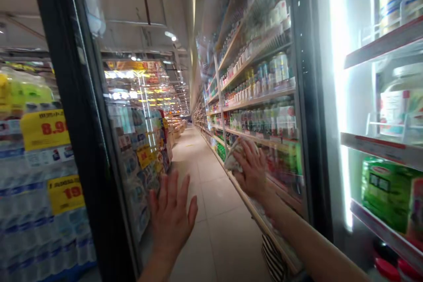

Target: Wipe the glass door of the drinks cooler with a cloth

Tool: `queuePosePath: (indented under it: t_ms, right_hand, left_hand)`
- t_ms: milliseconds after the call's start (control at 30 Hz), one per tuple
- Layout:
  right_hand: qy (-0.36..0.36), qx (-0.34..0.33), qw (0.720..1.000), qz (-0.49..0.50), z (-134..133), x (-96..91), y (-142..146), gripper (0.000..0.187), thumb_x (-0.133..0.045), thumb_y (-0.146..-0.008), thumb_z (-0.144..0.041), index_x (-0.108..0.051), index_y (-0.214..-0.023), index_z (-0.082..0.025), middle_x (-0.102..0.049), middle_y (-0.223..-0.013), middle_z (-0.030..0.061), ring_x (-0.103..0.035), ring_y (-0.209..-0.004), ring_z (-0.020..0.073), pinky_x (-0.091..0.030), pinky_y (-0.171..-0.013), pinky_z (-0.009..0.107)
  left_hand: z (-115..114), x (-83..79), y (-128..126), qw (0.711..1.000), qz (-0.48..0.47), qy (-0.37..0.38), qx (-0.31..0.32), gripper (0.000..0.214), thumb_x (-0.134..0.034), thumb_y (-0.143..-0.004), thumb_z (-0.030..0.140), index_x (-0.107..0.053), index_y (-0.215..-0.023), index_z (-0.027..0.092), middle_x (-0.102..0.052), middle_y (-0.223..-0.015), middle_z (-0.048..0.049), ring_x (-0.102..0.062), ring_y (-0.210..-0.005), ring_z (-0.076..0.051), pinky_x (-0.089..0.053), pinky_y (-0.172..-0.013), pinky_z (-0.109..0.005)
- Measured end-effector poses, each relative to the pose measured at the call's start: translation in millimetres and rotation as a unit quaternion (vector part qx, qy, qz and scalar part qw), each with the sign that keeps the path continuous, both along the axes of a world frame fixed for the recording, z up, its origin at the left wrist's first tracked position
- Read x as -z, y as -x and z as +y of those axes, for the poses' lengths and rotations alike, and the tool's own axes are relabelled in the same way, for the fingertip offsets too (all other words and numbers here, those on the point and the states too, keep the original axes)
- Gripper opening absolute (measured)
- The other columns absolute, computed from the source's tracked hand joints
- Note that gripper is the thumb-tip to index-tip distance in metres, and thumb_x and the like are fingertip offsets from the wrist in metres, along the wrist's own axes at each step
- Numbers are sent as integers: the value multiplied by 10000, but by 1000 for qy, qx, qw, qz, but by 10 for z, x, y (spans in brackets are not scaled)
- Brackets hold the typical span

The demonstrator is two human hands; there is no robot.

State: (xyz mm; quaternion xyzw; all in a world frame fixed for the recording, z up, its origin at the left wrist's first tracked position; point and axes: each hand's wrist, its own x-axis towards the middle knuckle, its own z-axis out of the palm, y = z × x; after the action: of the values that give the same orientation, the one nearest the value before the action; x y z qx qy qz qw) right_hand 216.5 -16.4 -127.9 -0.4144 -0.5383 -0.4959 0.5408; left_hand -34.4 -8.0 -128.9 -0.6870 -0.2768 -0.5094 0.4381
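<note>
A dark-framed glass door of a drinks cooler stands in front of me, and I look through its pane down an aisle. My right hand presses a crumpled, light patterned cloth flat to the glass, right of the middle. To the lower left, my left hand is raised with its fingers spread and its palm toward the glass. It holds nothing, and I cannot tell whether it touches the pane. Part of the cloth is hidden under my right fingers.
At the right, the lit cooler has shelves with bottles, cans and a green pack. Stacked packs of water bottles with yellow price signs stand on the left. Pale floor tiles run along the aisle beyond the glass.
</note>
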Motion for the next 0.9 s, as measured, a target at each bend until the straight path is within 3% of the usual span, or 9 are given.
queuePosePath:
  t_ms: [100, 167, 300, 367, 533, 600, 667, 767, 900]
  right_hand:
    - [-76, 15, 989, 128, 17, -58, -126, 509, -424, -842, -238, -371, -1348, -212, -298, -1452, 119, -243, -1347, 289, -254, -1039, 552]
    - [-91, 17, 983, 160, 19, -73, -134, 532, -416, -849, -236, -333, -1373, -198, -271, -1462, 134, -226, -1352, 295, -263, -1032, 555]
    - [-7, 5, 1000, 8, 3, 9, -15, 554, -446, -815, -239, -353, -1361, -235, -264, -1470, 100, -225, -1353, 300, -226, -1054, 550]
    - [-7, 8, 1000, -1, 15, 28, -105, 542, -448, -815, -249, -369, -1351, -245, -294, -1458, 92, -247, -1345, 295, -217, -1059, 551]
    - [-118, 31, 970, 213, 81, -60, -472, 510, -416, -855, -267, -367, -1355, -183, -307, -1439, 157, -268, -1332, 307, -282, -1013, 573]
    - [-101, 28, 978, 182, 73, -51, -352, 507, -418, -849, -258, -373, -1349, -185, -295, -1446, 153, -250, -1340, 309, -270, -1021, 573]
    - [-43, 12, 995, 87, 45, -3, -123, 503, -433, -832, -252, -396, -1331, -202, -269, -1463, 127, -219, -1353, 305, -246, -1042, 555]
    - [14, -5, 1000, -10, 4, 48, 73, 483, -449, -811, -261, -440, -1293, -228, -276, -1464, 97, -221, -1353, 301, -212, -1061, 541]
    - [-65, 13, 991, 113, 13, -12, -79, 507, -430, -830, -243, -389, -1334, -217, -303, -1448, 117, -256, -1340, 294, -247, -1042, 545]
  left_hand:
    - [-16, -3, 0, 1000, 3, -2, -1, 652, -523, -836, 293, -238, -1417, 217, -320, -1433, -136, -175, -1375, -252, -130, -1107, -496]
    - [-15, 0, 5, 1000, 9, -4, -12, 657, -522, -831, 259, -233, -1419, 210, -327, -1430, -141, -174, -1375, -257, -136, -1105, -498]
    - [2, 6, 19, 1000, 12, -11, -22, 671, -527, -821, 230, -225, -1421, 209, -327, -1430, -141, -179, -1374, -259, -134, -1106, -497]
    - [3, 3, 20, 1000, 10, -11, -16, 668, -529, -825, 253, -227, -1420, 212, -337, -1425, -140, -184, -1373, -255, -128, -1109, -492]
    - [-4, -3, 3, 1000, -1, -3, 9, 644, -515, -842, 312, -236, -1416, 226, -351, -1417, -139, -185, -1373, -244, -124, -1109, -485]
    - [0, -3, 2, 1000, -1, -7, 9, 637, -511, -843, 302, -240, -1414, 227, -347, -1419, -138, -188, -1372, -244, -127, -1108, -484]
    - [5, -3, 3, 1000, -1, -11, 8, 634, -510, -843, 303, -243, -1413, 225, -347, -1419, -140, -193, -1371, -248, -131, -1106, -486]
    - [1, -8, 4, 1000, -5, -10, 9, 631, -509, -847, 321, -245, -1412, 222, -357, -1411, -147, -200, -1368, -251, -138, -1103, -489]
    - [-14, -7, -3, 1000, -4, -5, 8, 624, -502, -852, 325, -247, -1412, 221, -375, -1401, -145, -205, -1367, -253, -136, -1104, -489]
